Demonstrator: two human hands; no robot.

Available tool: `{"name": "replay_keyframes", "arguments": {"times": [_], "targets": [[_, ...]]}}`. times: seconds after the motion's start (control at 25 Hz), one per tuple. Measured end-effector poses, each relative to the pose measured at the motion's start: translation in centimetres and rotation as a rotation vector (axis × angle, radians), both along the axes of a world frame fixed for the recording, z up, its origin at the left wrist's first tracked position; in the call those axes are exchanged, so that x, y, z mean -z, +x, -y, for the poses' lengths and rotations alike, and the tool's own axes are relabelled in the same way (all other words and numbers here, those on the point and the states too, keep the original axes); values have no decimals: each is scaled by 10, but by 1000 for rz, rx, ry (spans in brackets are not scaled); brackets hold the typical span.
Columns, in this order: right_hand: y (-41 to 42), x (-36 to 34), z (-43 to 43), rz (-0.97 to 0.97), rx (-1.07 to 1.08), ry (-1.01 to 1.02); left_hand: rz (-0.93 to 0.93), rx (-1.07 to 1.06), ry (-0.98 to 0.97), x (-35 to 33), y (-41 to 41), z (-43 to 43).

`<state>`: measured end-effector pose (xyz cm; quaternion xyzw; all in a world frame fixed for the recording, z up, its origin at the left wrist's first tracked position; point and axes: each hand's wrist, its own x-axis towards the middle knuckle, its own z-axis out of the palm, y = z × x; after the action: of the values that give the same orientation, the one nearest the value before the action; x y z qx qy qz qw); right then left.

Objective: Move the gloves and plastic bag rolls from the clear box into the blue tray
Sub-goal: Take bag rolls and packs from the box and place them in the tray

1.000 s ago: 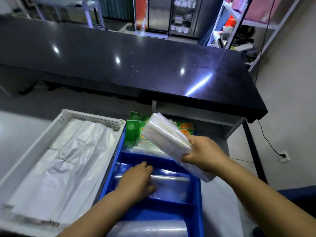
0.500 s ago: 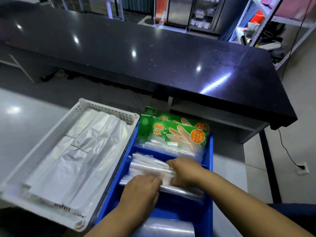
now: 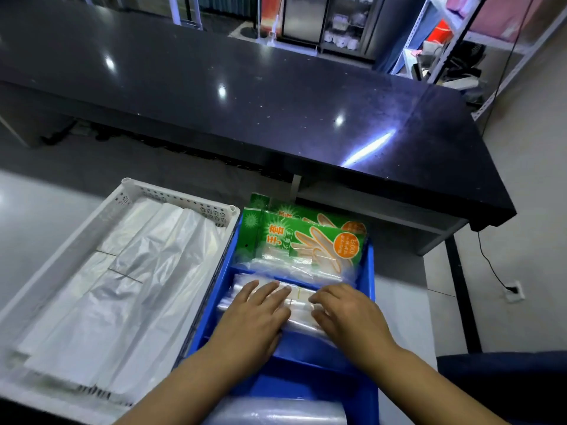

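— pressing that bundle of clear bags [image 3: 299, 297] down into the blue tray [image 3: 306, 378], is that the step in hand?
— looks so to me. the left hand [image 3: 257, 314] lies on it palm down, fingers straight and a little spread. the right hand [image 3: 343, 314] rests on the bundle's right end, fingers lightly bent; i see no pinch.
— how to do it well?
— push evenly with both palms so the slick stack seats level in the middle compartment, ends inside the walls, nothing riding up on a divider. then let go gently, since the film may spring or slide.
— what does the bundle look like?
— a flat stack of thin, glossy, see-through bags, with a narrow band across its middle, between the two hands. soft, so i'd expect it to sag if lifted by one end.
— and the other goods?
— green glove packs [image 3: 306, 240] lean in the far compartment, just behind the bundle. a clear roll [image 3: 276, 415] lies in the near one, partly cut off by the frame. the clear box is out of view, so i cannot tell what it holds.
— beside the tray?
— a white basket [image 3: 178, 199] of white bags, just left of it; the black tabletop [image 3: 245, 102] lies beyond.
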<state>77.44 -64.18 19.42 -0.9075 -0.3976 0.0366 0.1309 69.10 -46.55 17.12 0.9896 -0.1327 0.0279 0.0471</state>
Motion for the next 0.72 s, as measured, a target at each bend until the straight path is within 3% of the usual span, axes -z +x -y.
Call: {"name": "replay_keyframes", "arguments": {"times": [0.12,0.52,0.72], "targets": [[-10,3,2,20,12,-32,-18,52,8,4,4,-5],[-13,18,-2,-172,106,-100,-4,192,159,-12,20,-22],[-17,15,0,-203,96,-51,-120,74,249,-21,19,-25]]}}
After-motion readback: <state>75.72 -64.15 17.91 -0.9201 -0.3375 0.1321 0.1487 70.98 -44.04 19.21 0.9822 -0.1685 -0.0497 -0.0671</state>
